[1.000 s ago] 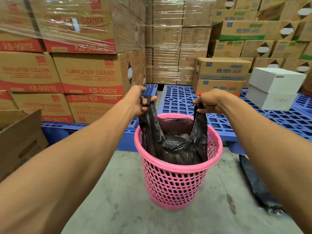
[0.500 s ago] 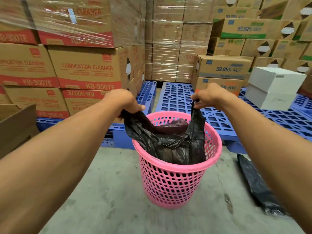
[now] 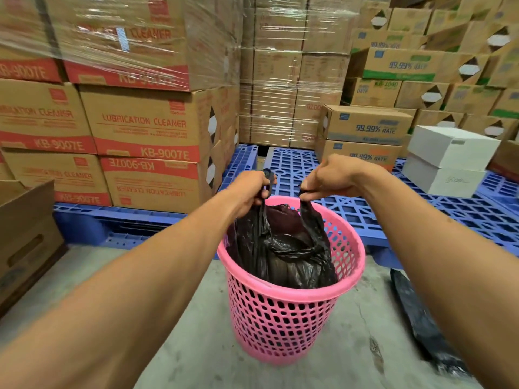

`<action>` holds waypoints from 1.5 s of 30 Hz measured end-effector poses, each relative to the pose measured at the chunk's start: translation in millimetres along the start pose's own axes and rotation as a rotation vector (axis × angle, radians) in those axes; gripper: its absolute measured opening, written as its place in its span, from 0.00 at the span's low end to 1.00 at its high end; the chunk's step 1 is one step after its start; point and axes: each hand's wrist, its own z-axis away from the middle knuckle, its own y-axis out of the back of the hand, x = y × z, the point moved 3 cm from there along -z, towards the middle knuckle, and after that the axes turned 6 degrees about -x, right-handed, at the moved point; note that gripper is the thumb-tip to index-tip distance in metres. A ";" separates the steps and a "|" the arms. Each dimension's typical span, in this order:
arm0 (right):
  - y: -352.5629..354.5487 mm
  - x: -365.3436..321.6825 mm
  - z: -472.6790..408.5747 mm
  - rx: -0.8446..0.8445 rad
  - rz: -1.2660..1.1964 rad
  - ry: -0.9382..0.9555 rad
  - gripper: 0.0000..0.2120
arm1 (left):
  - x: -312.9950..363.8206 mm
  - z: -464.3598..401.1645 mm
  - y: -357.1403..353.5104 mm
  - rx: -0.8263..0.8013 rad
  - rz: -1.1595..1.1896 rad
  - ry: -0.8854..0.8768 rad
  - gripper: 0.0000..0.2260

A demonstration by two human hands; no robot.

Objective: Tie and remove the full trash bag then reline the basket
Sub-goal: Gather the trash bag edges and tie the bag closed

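Above the pink basket (image 3: 283, 327), which stands on the concrete floor (image 3: 196, 360) in front of blue pallets (image 3: 449, 217), the two handles of the black trash bag (image 3: 283, 256) are held up, one in each fist. The left hand (image 3: 250, 192) is closed tight around the left handle, and the right hand (image 3: 328, 178) is pinched shut on the right handle. The bag's body is seen sitting inside the basket, its bulk below the rim, and no knot between the handles can be seen yet.

Several slips can be foreseen from here. The thin plastic is drawn into narrow strips under each fist, so a handle may be stretched or torn if the load is lifted by a sharp pull. Because the basket is light and open-meshed, it may be dragged up or tipped with the bag if the film is caught against the inner wall; nothing is holding it down. If the handles are crossed loosely, the knot may be left slack and the contents may be spilled on the way out. A second black bag (image 3: 421, 327) is seen lying on the floor to the right, close to the right forearm, and it could be stepped on or kicked aside before it is wanted for the relining.
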 end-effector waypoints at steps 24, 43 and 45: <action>-6.4 38.6 -21.3 -0.165 0.553 0.444 0.04 | -55.9 25.5 -55.9 -0.547 -0.356 0.199 0.02; -39.9 65.0 -30.9 0.012 0.351 0.452 0.09 | -56.6 24.9 -29.9 -0.371 -0.091 0.186 0.07; -40.7 68.0 -35.8 0.034 0.345 0.428 0.09 | -54.5 24.4 -27.2 -0.286 -0.188 0.176 0.05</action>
